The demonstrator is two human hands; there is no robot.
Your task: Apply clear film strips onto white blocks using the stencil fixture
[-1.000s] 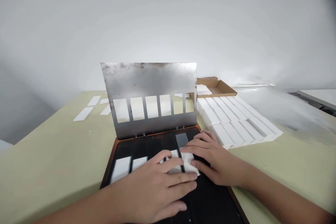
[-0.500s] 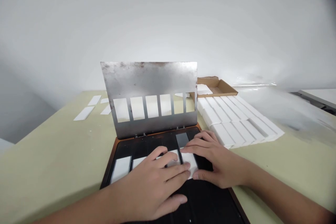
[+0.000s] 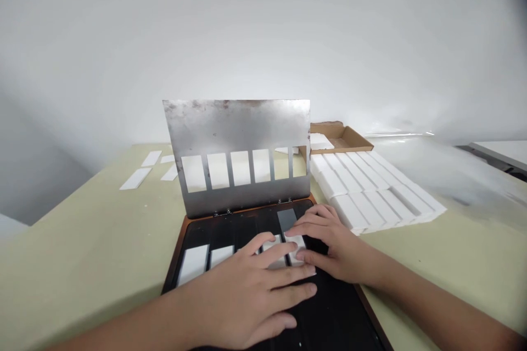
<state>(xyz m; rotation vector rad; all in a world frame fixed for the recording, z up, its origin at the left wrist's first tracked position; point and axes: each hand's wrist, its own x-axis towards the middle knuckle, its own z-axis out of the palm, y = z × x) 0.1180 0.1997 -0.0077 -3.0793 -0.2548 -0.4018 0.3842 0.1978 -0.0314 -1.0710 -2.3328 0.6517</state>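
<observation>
A black jig [image 3: 222,227] with an orange-brown edge lies on the table, its metal cut-out lid [image 3: 230,126] standing raised at the back. Several white rectangular cards sit in a row in the jig, among them one at the left [image 3: 194,263]. My left hand [image 3: 255,290] spreads over the row, fingers apart, its fingertips reaching the rightmost card [image 3: 297,247]. At that same card, my right hand [image 3: 331,241] has fingertips on the far part and thumb on the near part. A dark grey strip [image 3: 287,219] shows just behind it. My left hand hides some of the row.
Stacked white cards [image 3: 374,186] lie right of the lid, with an open cardboard box [image 3: 346,137] behind them. Several loose white cards [image 3: 135,178] are on the table's left side. Clear plastic film [image 3: 461,175] covers the right. A pale wall rises behind.
My left hand has shifted right, its fingers reaching farther across the rightmost card. My right thumb has drawn up closer to its fingers on that card. The view has moved slightly.
</observation>
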